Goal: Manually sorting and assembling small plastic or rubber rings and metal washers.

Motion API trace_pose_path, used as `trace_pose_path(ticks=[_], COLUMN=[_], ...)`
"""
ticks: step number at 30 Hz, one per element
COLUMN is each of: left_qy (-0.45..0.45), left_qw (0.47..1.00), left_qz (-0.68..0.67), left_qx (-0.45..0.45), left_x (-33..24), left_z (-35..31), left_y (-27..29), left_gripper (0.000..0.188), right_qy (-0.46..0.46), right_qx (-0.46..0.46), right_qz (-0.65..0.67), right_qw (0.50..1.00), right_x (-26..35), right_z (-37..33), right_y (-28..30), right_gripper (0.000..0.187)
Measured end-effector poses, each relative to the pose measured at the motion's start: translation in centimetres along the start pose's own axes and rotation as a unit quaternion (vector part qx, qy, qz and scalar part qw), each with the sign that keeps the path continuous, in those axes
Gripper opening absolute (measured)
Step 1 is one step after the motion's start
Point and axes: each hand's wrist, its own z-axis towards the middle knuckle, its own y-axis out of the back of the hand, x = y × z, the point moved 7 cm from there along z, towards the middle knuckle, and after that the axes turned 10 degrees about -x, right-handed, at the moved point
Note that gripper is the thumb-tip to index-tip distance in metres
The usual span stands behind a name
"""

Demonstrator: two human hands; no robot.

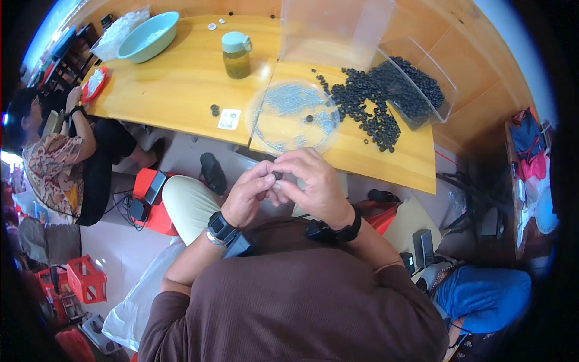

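My left hand (248,192) and my right hand (315,183) meet just off the table's front edge, both closed with fingertips together. Pinched between them is a small black round part (277,175), mostly covered by the fingers. Beyond the hands lies a round clear plastic lid or tray (260,134) with many small silvery metal pieces (292,99) spread in it. One black part (309,119) sits among those pieces. Right of the tray, a heap of black ring-like parts (356,96) spills from a tipped clear plastic box (449,90).
A jar with a pale green lid (236,55), a white printed card (229,119) and a light green basin (151,37) stand or lie on the yellow table (175,84). At far left another person (60,145) sits by a red dish (94,84). Someone in blue trousers (482,298) is at lower right.
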Motion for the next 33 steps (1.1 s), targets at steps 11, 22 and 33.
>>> trace_pose_path(ticks=[11, 22, 33], left_qy=[0.019, 0.007, -0.004], left_qw=[0.999, 0.998, 0.995], left_qz=[-0.038, -0.048, -0.061], left_qx=[-0.012, -0.048, -0.073], left_x=[1.2, 1.3, 1.0], left_z=[0.0, -0.3, -1.1], left_y=[1.3, 1.6, 2.5], left_gripper=[0.025, 0.025, 0.025], right_qy=[-0.082, -0.157, -0.136], right_qx=[-0.062, -0.066, 0.169], right_qz=[-0.058, -0.198, -0.247], right_qw=[0.993, 0.965, 0.944], right_x=[-6.4, -15.8, -14.5], right_z=[-0.3, 1.5, 2.0], right_y=[4.0, 7.1, -2.3], right_gripper=[0.015, 0.011, 0.011])
